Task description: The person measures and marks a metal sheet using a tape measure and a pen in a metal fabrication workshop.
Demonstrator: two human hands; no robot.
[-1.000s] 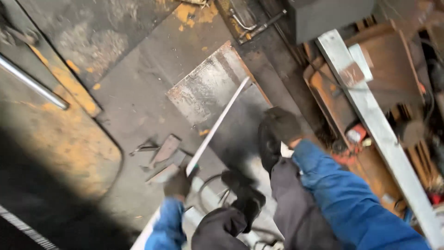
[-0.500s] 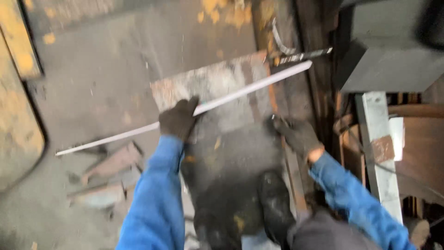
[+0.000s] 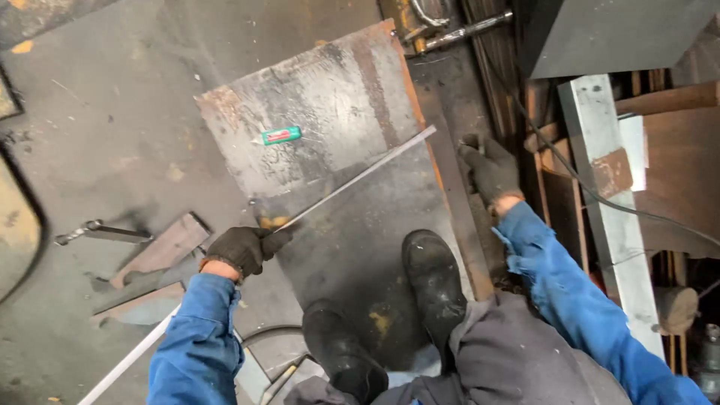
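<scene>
My left hand (image 3: pixel 241 250), in a black glove, grips a long thin metal bar (image 3: pixel 358 177) that lies slanted across a rusty steel plate (image 3: pixel 322 105) on the floor. The bar's far end reaches the plate's right edge and its near end runs back under my left sleeve. My right hand (image 3: pixel 490 169), also gloved, rests at the plate's right edge near the bar's tip, fingers spread, holding nothing. A small green and red marker (image 3: pixel 280 135) lies on the plate. My two black boots (image 3: pixel 435 285) stand on the plate's dark lower part.
Flat metal offcuts (image 3: pixel 161 251) and a wrench (image 3: pixel 101 232) lie on the floor to the left. A pale steel beam (image 3: pixel 611 202) and rusty parts stand at the right. A pipe (image 3: pixel 469 31) lies beyond the plate.
The view has swung and steadied. My left hand has slid down the bar toward its near end, and the bar's slant across the plate is steeper. My right hand stays at the plate's right edge.
</scene>
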